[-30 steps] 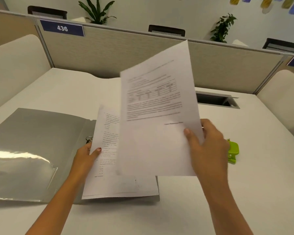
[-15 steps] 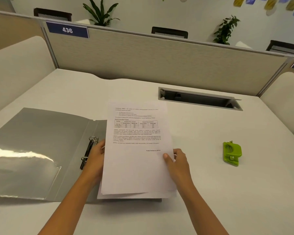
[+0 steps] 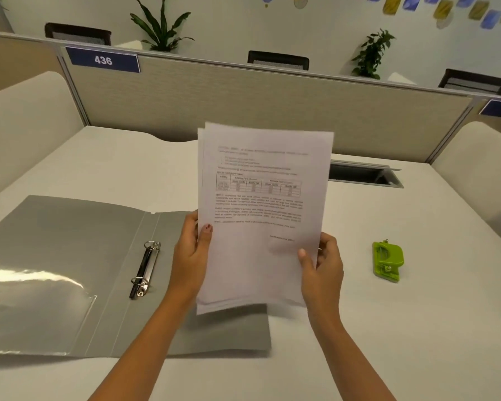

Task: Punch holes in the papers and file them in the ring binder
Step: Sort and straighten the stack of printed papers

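head view shows both hands raising a thin stack of papers nearly upright above the bench, printed side toward the wearer. the left hand has its grip closed on the stack's left edge, thumb on the front face and the other fingers hidden behind the sheets; the right hand pinches the right edge the same way, at about the same height. holding both side edges low down looks like a way to square the sheets — the upper left corner shows one sheet peeking out behind the front one, so the stack is not yet flush, and flush edges matter if the holes are to line up. under and to the left of the left grip lies the ring binder, open flat, its grey covers spread, with the ring mechanism on the spine just left of that wrist; whether the rings are open or shut is too small to tell. the stack's lower edge hangs over the binder's right cover, apart from it. well to the right of the right grip the green hole punch sits on the bench, untouched. no holes show along the paper edges, so punching appears not yet done — filing would follow it.
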Motion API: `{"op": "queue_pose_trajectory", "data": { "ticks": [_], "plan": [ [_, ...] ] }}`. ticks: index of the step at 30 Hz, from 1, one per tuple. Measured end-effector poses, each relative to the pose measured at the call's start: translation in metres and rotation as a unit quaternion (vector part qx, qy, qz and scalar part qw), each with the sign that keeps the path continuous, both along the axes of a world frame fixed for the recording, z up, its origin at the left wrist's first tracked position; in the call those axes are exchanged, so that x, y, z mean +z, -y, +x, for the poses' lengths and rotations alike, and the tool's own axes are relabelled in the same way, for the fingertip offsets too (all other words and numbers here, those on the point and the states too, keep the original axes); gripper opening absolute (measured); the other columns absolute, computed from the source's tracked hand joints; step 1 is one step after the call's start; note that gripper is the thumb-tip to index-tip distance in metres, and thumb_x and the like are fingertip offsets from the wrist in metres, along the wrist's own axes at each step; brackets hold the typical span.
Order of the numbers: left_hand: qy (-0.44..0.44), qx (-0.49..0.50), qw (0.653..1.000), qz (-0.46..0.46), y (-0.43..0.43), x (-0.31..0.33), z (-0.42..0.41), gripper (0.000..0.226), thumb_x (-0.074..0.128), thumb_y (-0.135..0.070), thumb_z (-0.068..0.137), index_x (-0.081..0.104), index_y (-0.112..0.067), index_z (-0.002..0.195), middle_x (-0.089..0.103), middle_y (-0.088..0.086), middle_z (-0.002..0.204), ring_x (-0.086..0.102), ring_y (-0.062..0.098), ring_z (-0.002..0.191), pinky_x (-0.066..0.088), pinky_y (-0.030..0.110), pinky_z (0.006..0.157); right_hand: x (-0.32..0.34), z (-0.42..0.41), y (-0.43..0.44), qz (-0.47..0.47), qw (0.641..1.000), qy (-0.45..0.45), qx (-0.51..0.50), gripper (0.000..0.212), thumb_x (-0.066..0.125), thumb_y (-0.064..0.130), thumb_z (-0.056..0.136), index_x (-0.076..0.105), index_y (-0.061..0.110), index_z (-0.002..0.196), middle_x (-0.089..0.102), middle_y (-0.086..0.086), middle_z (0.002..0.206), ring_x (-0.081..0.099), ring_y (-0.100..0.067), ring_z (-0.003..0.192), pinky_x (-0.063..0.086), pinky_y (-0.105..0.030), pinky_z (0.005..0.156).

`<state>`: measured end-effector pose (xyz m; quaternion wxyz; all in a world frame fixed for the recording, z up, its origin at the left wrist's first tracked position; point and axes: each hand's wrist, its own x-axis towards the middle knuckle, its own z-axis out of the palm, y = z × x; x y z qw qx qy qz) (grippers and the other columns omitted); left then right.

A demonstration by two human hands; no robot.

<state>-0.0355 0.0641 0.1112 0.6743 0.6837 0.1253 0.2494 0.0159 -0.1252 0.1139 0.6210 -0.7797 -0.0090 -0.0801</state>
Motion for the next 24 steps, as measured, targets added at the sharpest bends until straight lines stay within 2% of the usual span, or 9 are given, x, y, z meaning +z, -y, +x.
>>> {"op": "queue_pose_trajectory", "data": {
  "ticks": [3, 5, 7, 9, 12, 14, 18, 21, 24],
  "plan": [
    [0.049, 0.043, 0.996, 0.059, 0.010, 0.012, 0.007, 0.019, 0.037, -0.023, 0.102, 0.047, -0.020, 0.117, 0.065, -0.021, 0.104, 0.065, 0.004, 0.093, 0.056, 0.021, 0.072, 0.007, 0.001, -0.001, 0.042, 0.998, 0.036, 0.002, 0.028, 0.055, 0.007, 0.094, 0.045, 0.025, 0.113, 0.060, 0.013, 0.108, 0.061, -0.006, 0.096, 0.052, -0.007, 0.070],
    [0.074, 0.070, 0.993, 0.065, 0.013, 0.014, 0.007, 0.020, 0.038, -0.033, 0.102, 0.048, -0.022, 0.114, 0.065, -0.026, 0.096, 0.066, 0.004, 0.085, 0.058, 0.024, 0.067, 0.010, 0.000, -0.002, 0.063, 0.997, 0.046, 0.000, 0.028, 0.056, 0.010, 0.094, 0.043, 0.029, 0.110, 0.059, 0.013, 0.107, 0.061, 0.000, 0.091, 0.051, -0.004, 0.071],
    [0.086, 0.090, 0.989, 0.077, 0.013, 0.011, 0.006, 0.030, 0.039, -0.056, 0.094, 0.052, -0.034, 0.110, 0.065, -0.026, 0.096, 0.066, 0.005, 0.082, 0.059, 0.028, 0.065, 0.006, -0.003, -0.002, 0.067, 0.996, 0.054, -0.002, 0.026, 0.058, 0.017, 0.092, 0.043, 0.029, 0.110, 0.060, 0.008, 0.107, 0.061, -0.002, 0.088, 0.052, -0.008, 0.073],
    [0.075, 0.100, 0.989, 0.079, 0.011, 0.005, 0.004, 0.034, 0.038, -0.074, 0.084, 0.049, -0.054, 0.108, 0.065, -0.030, 0.099, 0.066, 0.003, 0.086, 0.058, 0.025, 0.066, 0.000, -0.007, -0.001, 0.074, 0.996, 0.052, 0.012, 0.026, 0.057, 0.027, 0.089, 0.043, 0.029, 0.110, 0.061, 0.007, 0.110, 0.063, -0.005, 0.092, 0.054, -0.015, 0.077],
    [0.054, 0.097, 0.990, 0.090, 0.010, -0.003, 0.000, 0.029, 0.035, -0.080, 0.079, 0.043, -0.067, 0.104, 0.062, -0.036, 0.100, 0.065, 0.000, 0.088, 0.059, 0.025, 0.066, -0.009, -0.008, -0.003, 0.084, 0.995, 0.034, 0.033, 0.020, 0.052, 0.027, 0.091, 0.043, 0.035, 0.108, 0.060, 0.011, 0.113, 0.061, 0.003, 0.098, 0.055, -0.019, 0.081],
    [0.054, 0.096, 0.990, 0.086, 0.014, -0.002, -0.003, 0.031, 0.035, -0.078, 0.080, 0.044, -0.063, 0.106, 0.061, -0.038, 0.102, 0.064, -0.002, 0.090, 0.058, 0.021, 0.066, -0.011, -0.009, -0.003, 0.079, 0.996, 0.028, 0.038, 0.019, 0.049, 0.025, 0.094, 0.046, 0.035, 0.109, 0.061, 0.011, 0.112, 0.061, 0.002, 0.099, 0.055, -0.018, 0.081],
    [0.089, 0.112, 0.986, 0.089, 0.021, 0.003, -0.007, 0.034, 0.039, -0.069, 0.086, 0.044, -0.047, 0.111, 0.059, -0.042, 0.104, 0.062, -0.011, 0.094, 0.052, 0.009, 0.069, -0.007, -0.011, -0.002, 0.065, 0.996, 0.045, 0.040, 0.024, 0.043, 0.036, 0.086, 0.049, 0.024, 0.106, 0.062, 0.006, 0.110, 0.061, -0.002, 0.097, 0.055, -0.019, 0.084],
    [0.094, 0.124, 0.983, 0.097, 0.020, 0.001, -0.007, 0.037, 0.040, -0.072, 0.084, 0.042, -0.049, 0.113, 0.057, -0.033, 0.110, 0.061, -0.010, 0.094, 0.054, 0.012, 0.069, -0.006, -0.012, -0.002, 0.068, 0.996, 0.046, 0.035, 0.024, 0.043, 0.036, 0.086, 0.048, 0.025, 0.106, 0.061, 0.010, 0.110, 0.063, -0.010, 0.097, 0.056, -0.019, 0.083],
    [0.085, 0.123, 0.983, 0.105, 0.019, -0.004, -0.007, 0.040, 0.039, -0.075, 0.082, 0.042, -0.049, 0.112, 0.055, -0.025, 0.111, 0.060, -0.011, 0.095, 0.055, 0.013, 0.068, -0.011, -0.014, -0.003, 0.068, 0.997, 0.027, 0.034, 0.035, 0.044, 0.038, 0.083, 0.049, 0.019, 0.112, 0.062, 0.005, 0.112, 0.063, -0.012, 0.098, 0.056, -0.022, 0.084]
  ]
}}
